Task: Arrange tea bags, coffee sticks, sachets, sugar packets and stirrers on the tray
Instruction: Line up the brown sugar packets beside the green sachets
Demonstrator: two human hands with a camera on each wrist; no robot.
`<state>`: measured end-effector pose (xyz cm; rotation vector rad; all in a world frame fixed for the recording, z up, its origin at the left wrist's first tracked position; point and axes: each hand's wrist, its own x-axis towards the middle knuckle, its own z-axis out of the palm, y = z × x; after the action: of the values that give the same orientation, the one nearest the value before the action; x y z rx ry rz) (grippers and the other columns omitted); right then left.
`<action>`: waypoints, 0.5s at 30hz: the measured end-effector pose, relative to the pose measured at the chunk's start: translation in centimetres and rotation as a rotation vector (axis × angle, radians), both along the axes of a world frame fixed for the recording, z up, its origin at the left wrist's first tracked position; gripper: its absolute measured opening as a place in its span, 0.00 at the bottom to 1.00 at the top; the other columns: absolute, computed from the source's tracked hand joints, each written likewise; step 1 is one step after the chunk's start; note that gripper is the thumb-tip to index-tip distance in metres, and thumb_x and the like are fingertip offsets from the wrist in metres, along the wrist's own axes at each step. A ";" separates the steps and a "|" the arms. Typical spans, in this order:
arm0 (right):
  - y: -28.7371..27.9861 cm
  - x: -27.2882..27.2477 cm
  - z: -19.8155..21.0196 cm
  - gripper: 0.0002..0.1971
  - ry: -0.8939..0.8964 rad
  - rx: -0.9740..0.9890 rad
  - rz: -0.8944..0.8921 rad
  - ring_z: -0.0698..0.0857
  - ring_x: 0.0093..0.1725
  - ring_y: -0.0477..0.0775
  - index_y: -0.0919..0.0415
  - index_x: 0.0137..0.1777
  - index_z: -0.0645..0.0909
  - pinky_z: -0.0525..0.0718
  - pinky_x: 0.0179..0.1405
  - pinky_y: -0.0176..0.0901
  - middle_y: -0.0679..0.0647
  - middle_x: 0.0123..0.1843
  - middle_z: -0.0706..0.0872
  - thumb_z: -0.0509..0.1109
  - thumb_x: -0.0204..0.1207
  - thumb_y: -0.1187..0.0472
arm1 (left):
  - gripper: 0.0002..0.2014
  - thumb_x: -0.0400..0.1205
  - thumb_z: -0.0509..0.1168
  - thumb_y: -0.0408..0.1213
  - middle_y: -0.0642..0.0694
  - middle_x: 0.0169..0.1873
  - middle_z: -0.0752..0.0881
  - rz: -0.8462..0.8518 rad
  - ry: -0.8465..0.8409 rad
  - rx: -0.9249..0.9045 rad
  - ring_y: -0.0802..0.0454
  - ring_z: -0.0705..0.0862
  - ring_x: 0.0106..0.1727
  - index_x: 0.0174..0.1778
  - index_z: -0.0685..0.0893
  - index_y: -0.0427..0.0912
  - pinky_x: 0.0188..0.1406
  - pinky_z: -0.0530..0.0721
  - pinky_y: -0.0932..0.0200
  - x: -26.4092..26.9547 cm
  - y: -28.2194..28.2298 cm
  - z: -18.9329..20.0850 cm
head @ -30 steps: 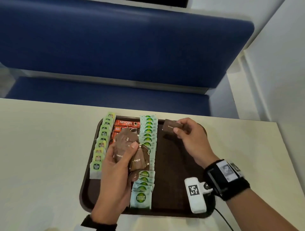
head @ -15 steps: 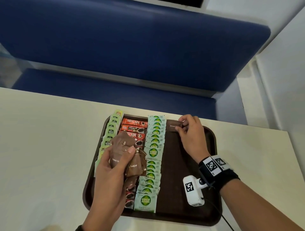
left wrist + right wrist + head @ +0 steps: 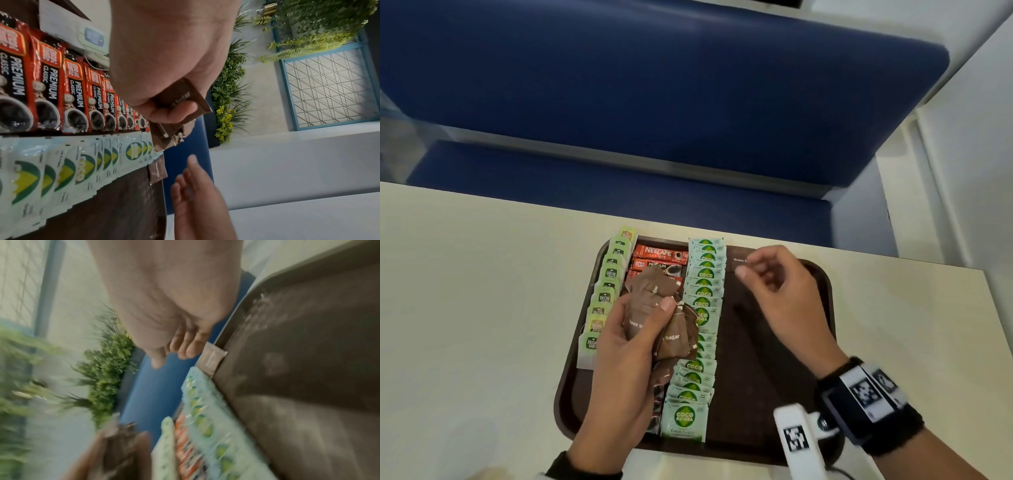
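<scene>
A dark brown tray [image 3: 822, 308] lies on the pale table. On it run columns of green tea bags [image 3: 607, 291], red coffee sticks [image 3: 659, 255] and green-white coco sugar sachets [image 3: 703, 308]. My left hand [image 3: 626, 346] grips a bunch of brown sugar packets [image 3: 654, 315] over the coffee sticks. One brown sugar packet [image 3: 738, 261] lies flat at the tray's far edge, right of the sachet column. My right hand [image 3: 774, 291] hovers just beside it, fingers loosely curled and holding nothing. In the left wrist view the lone packet [image 3: 158, 170] lies apart from the right hand's fingers [image 3: 191, 164].
The tray's right half [image 3: 763, 359] is bare brown surface. A blue bench [image 3: 619, 102] stands behind the table's far edge, with a white wall to the right. Green plants [image 3: 228, 97] and a blue-framed grid panel show in the wrist views.
My right hand carried one brown sugar packet to the tray's far edge, set it down beside the sachet column and let go. It now draws back. The left hand keeps its bunch.
</scene>
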<state>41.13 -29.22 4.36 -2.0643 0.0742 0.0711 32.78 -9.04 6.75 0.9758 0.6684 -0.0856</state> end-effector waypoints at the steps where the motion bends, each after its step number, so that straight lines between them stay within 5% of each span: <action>1: 0.4 -1.2 1.4 0.10 0.061 0.090 0.084 0.86 0.46 0.43 0.49 0.55 0.85 0.87 0.48 0.36 0.45 0.48 0.88 0.82 0.80 0.52 | 0.18 0.82 0.76 0.37 0.42 0.57 0.96 -0.011 -0.005 0.001 0.43 0.97 0.53 0.69 0.88 0.50 0.40 0.96 0.54 0.0 -0.3 0.1; 5: 1.8 -4.9 5.3 0.20 0.191 0.201 0.248 0.85 0.43 0.55 0.49 0.52 0.86 0.88 0.44 0.45 0.51 0.45 0.87 0.89 0.68 0.44 | 0.16 0.82 0.77 0.39 0.37 0.53 0.95 -0.051 -0.021 0.006 0.48 0.94 0.42 0.66 0.89 0.48 0.31 0.88 0.57 0.1 -1.6 0.3; 7: 2.1 -5.8 5.8 0.20 0.214 0.178 0.231 0.85 0.43 0.56 0.48 0.51 0.87 0.89 0.41 0.44 0.51 0.45 0.88 0.91 0.65 0.46 | 0.16 0.83 0.77 0.40 0.34 0.55 0.94 -0.073 -0.032 0.000 0.43 0.93 0.47 0.67 0.88 0.47 0.41 0.90 0.50 0.1 -2.4 0.4; 13: 0.8 -6.0 5.6 0.08 0.328 0.188 0.150 0.92 0.47 0.55 0.50 0.50 0.88 0.94 0.47 0.45 0.51 0.45 0.94 0.85 0.77 0.54 | 0.17 0.80 0.78 0.40 0.33 0.55 0.95 -0.059 -0.030 0.003 0.38 0.93 0.48 0.66 0.89 0.47 0.41 0.87 0.48 0.2 -3.9 0.6; 15: 0.2 -5.9 5.9 0.07 0.386 0.232 0.129 0.92 0.48 0.56 0.53 0.52 0.87 0.93 0.48 0.43 0.52 0.46 0.95 0.82 0.80 0.55 | 0.18 0.81 0.77 0.39 0.35 0.53 0.95 -0.044 -0.014 -0.020 0.44 0.94 0.43 0.67 0.88 0.47 0.31 0.87 0.55 0.1 -4.0 0.5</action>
<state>35.23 -29.02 10.27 -1.7981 0.1619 0.5332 32.91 -13.03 7.28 0.9713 0.6328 -0.1240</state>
